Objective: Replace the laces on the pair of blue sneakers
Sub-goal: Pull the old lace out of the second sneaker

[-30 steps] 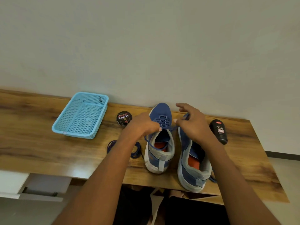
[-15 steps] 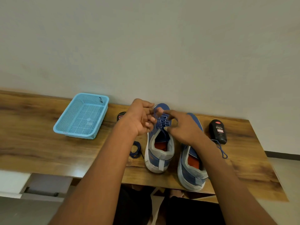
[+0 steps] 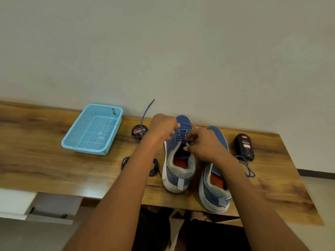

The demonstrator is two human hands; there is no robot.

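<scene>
Two blue sneakers stand side by side on the wooden table, toes to the wall. My left hand (image 3: 162,128) hovers over the left sneaker (image 3: 178,165) and grips a blue lace (image 3: 145,115) whose free end flicks up to the left. My right hand (image 3: 203,144) pinches the lace at the upper eyelets of that same shoe. The right sneaker (image 3: 214,192) lies partly under my right forearm, and a loose blue lace end (image 3: 247,169) trails on the table to its right. A dark spare lace (image 3: 154,168) is coiled left of the shoes.
A light blue plastic basket (image 3: 94,129) sits at the back left. A round polish tin (image 3: 139,132) stands by the wall, and a black polish bottle (image 3: 244,146) lies right of the shoes. The table's front edge (image 3: 90,194) is near, with a drawer below.
My left hand has pulled the lace out to the left, so its end now whips upward. My right hand slid down to the upper eyelets.
</scene>
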